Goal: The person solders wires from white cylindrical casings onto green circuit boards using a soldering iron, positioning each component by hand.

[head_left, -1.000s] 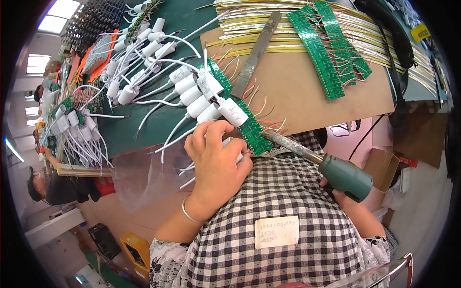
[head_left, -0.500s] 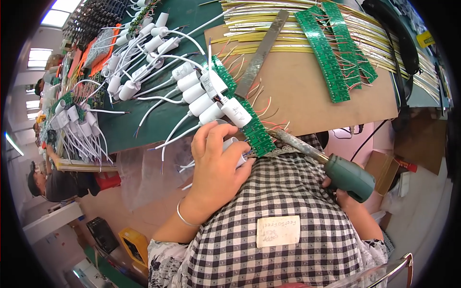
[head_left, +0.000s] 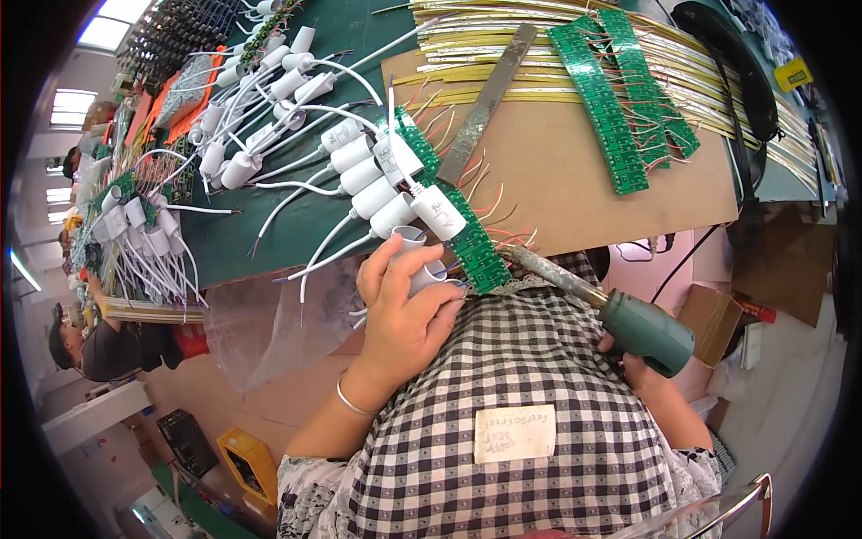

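Fingers of the left hand [head_left: 404, 310] wrap a white capacitor [head_left: 420, 260] against the green circuit strip [head_left: 453, 216]; right hand [head_left: 642, 364] (mostly hidden) clenches the soldering iron [head_left: 620, 310], its tip beside that strip.

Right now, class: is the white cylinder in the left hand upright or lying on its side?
Roughly upright: the white cylinder stands in the left hand with its round end facing up, beside the green circuit board.

Bright, even light from ceiling panels [head_left: 106, 27] at upper left; shadows soft; mild glare on the white capacitors [head_left: 377, 184]; centre sharp; fisheye bends edges, rim black; far left workers slightly blurred.
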Motion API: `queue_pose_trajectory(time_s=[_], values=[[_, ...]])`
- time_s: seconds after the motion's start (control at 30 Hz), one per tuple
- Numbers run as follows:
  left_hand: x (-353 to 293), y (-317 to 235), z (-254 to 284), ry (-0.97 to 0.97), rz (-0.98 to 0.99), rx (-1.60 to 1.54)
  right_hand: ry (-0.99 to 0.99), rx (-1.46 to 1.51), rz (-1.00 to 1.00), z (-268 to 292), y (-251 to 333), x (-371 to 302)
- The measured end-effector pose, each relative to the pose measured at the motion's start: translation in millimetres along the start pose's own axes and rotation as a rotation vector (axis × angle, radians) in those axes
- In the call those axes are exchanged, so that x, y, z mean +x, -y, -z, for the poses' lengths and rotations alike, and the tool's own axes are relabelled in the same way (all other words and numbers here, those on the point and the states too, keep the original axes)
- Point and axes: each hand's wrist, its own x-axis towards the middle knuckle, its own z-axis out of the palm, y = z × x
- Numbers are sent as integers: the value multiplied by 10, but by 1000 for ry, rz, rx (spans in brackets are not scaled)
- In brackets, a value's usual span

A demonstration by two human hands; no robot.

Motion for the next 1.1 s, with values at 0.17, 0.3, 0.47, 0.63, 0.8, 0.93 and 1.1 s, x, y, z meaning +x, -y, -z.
queue_pose_trajectory(time_s=[0.17,0.3,0.47,0.63,0.8,0.93,1.1], values=[[-22,-51,-56,12,44,64,-15,-63,-27,5,54,42],[0,-113,-49,28,121,76,163,-234,28,77,73,55],[70,-145,-65,-25,115,82,118,-92,-108,68,45,-23],[105,-157,-53,-19,130,94,135,-358,-101,107,24,-56],[111,-155,-42,-3,146,77,165,-295,-103,75,83,27],[119,-154,-45,3,152,68,93,-142,-133,-29,184,92],[133,-173,-31,41,182,72,52,-260,38,-59,270,172]])
